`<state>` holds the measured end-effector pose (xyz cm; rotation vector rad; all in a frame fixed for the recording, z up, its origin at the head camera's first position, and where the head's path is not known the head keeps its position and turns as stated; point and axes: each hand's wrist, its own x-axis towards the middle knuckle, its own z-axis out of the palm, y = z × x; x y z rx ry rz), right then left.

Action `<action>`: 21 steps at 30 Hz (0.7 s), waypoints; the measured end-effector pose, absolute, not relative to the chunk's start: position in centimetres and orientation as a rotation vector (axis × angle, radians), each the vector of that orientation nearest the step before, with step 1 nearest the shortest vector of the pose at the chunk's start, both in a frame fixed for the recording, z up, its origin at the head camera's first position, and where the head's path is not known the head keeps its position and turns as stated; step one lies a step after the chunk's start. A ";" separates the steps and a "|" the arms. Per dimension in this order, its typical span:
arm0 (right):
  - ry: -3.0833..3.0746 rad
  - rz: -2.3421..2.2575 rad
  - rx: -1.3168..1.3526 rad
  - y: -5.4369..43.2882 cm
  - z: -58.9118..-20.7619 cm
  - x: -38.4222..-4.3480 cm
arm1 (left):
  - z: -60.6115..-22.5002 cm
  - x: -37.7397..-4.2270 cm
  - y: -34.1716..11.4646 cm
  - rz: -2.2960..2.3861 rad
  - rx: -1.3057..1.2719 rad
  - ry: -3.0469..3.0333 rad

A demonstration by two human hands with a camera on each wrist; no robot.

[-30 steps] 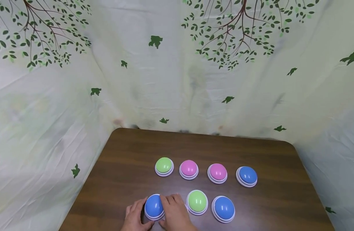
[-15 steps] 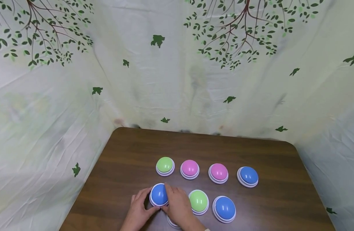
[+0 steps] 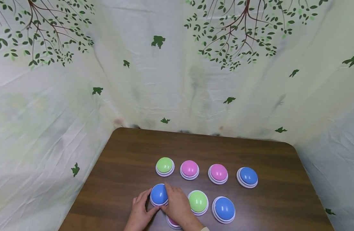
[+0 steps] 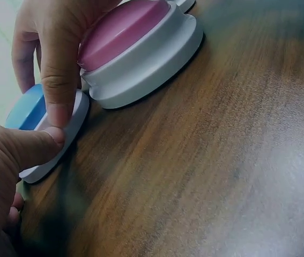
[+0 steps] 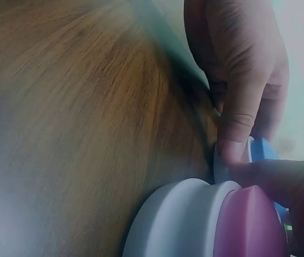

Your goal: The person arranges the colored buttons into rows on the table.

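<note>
A blue dome push button (image 3: 158, 194) on a round white base sits between both hands in the head view. My left hand (image 3: 140, 211) grips its left side, thumb along the near edge of the base. From the right, my right hand (image 3: 180, 207) holds the same button, covering part of its dome. The two thumb tips meet at the base in the left wrist view, where the button's blue top (image 4: 27, 107) shows behind them. A pink push button (image 5: 251, 225) stands close by the right hand; in the head view that hand hides most of it.
A back row holds a green button (image 3: 164, 165), two pink buttons (image 3: 190, 168) and a blue button (image 3: 248, 175). Right of the hands stand another green button (image 3: 198, 201) and another blue button (image 3: 224, 208). Leaf-patterned cloth (image 3: 177, 80) hangs behind the brown table (image 3: 107, 192).
Both hands have moved the blue button away from the person and slightly right, then held it there over the last half second. The pink button's edge has come into view below the right hand.
</note>
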<state>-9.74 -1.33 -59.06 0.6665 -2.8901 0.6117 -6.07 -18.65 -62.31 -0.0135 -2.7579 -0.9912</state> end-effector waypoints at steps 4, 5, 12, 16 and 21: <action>-2.883 0.659 0.671 -1.1 -59.1 -9.7 | -62.0 -6.0 -18.4 -0.988 -0.018 -2.774; -2.876 0.680 0.680 -0.9 -59.1 -9.6 | -61.9 -5.9 -18.3 -0.987 -0.025 -2.762; -2.730 0.645 0.736 1.9 -60.0 -8.8 | -63.1 -4.8 -17.0 -0.890 -0.075 -2.494; -2.641 0.611 0.628 4.3 -60.1 -8.3 | -64.2 -3.2 -15.9 -0.877 -0.235 -2.366; -2.622 0.596 0.581 6.1 -59.8 -6.4 | -65.3 -1.4 -14.2 -1.064 -0.370 -2.343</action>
